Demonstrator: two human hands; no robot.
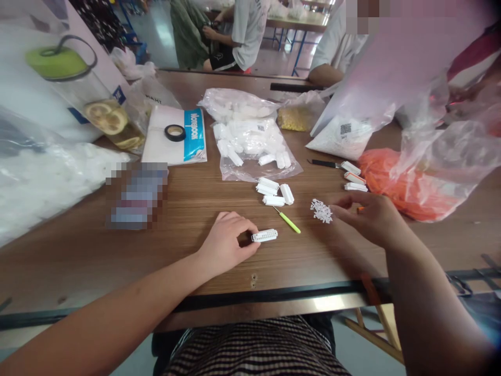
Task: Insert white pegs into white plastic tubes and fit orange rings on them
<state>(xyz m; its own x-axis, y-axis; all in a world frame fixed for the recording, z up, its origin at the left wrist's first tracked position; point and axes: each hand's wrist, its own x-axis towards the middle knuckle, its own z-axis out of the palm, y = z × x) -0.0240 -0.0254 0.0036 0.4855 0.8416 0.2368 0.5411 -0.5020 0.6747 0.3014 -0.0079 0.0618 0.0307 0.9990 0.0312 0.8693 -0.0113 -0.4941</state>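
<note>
My left hand [229, 237] pinches a white plastic connector housing [265, 236] with rows of small holes, just above the wooden table. My right hand [366, 216] is at the right edge of a heap of tiny white plastic pieces [321, 211], thumb and forefinger brought together. A bit of orange shows between its fingers; what the fingertips hold is too small to make out. Between the hands lies a thin pick with a yellow-green handle [289, 222]. Several more white housings [273, 200] are grouped behind it.
A bag of white housings [254, 141] lies at the back centre. Right of it are a bag of yellow pieces [295, 117], black-handled tweezers [324, 163], several housings [355, 186] and a bag of orange pieces [415, 183]. Tape [175, 132] rests on a notebook [195, 137], beside a bottle [105, 117].
</note>
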